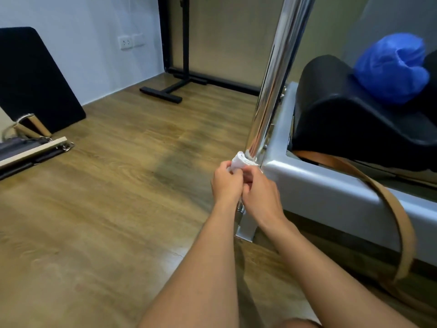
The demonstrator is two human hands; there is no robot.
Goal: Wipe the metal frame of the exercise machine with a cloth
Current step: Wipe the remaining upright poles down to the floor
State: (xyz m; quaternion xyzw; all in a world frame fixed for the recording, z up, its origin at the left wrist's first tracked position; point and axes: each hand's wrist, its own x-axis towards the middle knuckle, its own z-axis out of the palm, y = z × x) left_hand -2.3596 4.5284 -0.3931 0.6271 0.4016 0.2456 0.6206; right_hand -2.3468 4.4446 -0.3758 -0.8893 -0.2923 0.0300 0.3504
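One cloth (238, 162): left hand (225, 183), right hand (261, 196)

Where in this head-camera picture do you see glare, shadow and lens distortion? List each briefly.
Head view: bright streaked glare runs down the chrome pole; the white cloth at its base is nearly washed out; a soft dark shadow crosses the wood floor; the wide-angle lens bows the pole and the grey frame rail.

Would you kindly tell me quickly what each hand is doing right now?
The left hand grips the crumpled white cloth against the base of the shiny chrome upright pole.
The right hand pinches the same cloth.
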